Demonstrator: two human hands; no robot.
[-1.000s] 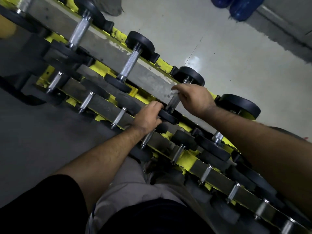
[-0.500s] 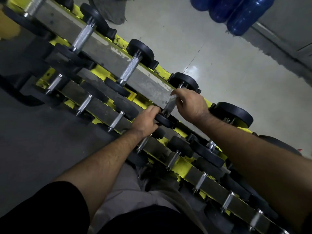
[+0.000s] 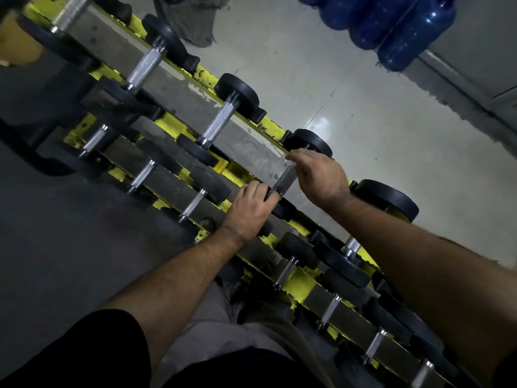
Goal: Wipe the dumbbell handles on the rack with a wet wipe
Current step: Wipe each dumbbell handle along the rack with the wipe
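Left hand point(image 3: 247, 210) grip curled on the dumbbell handle point(image 3: 284, 179) lower end, right hand point(image 3: 321, 175) grip pinching a translucent wet wipe point(image 3: 288, 170) just above on the same handle, yellow rack point(image 3: 268, 130) beneath

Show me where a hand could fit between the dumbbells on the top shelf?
Bare grey shelf shows between the dumbbell handle left of the hands and the handle the right hand and left hand are on. The lower rack row is crowded, its dumbbells packed close.
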